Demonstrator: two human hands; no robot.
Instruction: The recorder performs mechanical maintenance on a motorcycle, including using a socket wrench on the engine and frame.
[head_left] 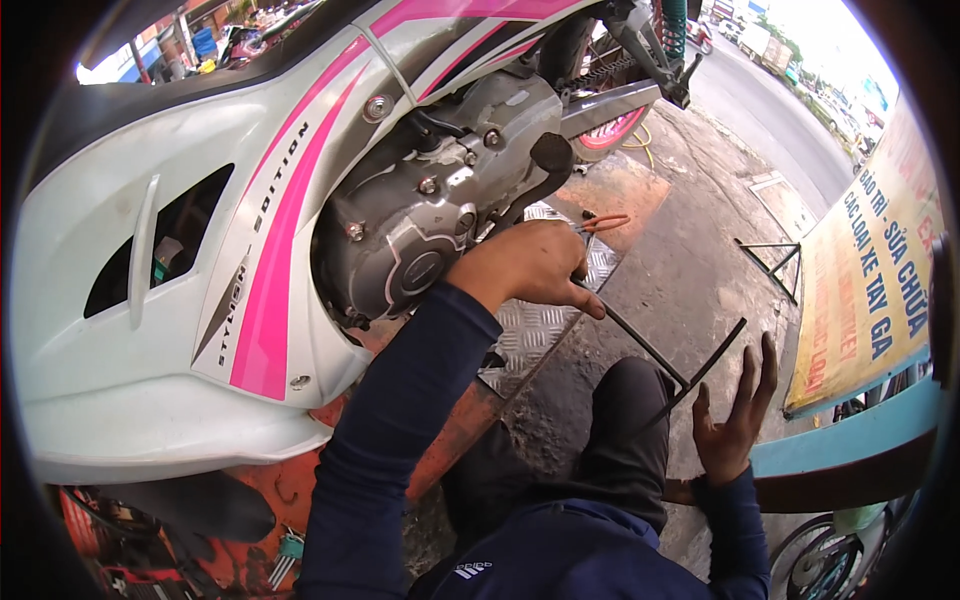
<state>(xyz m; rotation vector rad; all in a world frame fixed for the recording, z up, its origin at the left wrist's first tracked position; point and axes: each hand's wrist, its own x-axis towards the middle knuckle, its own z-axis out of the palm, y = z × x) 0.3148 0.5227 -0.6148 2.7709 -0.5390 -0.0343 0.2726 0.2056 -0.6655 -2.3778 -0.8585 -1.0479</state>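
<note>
My left hand [530, 265] is closed around the shaft of a long T-handle wrench [650, 350], just beside the grey engine case [420, 230] of the white-pink motorbike [150, 330]. My right hand [735, 420] hangs open, near the wrench's crossbar but not touching it. The wrench looks stiff, thin steel, probably light; best gripped mid-shaft or at the crossbar. Orange-handled pliers [600, 222] lie just behind on the checker plate [540, 330]. The black kick lever [548, 165] crowds the far side.
</note>
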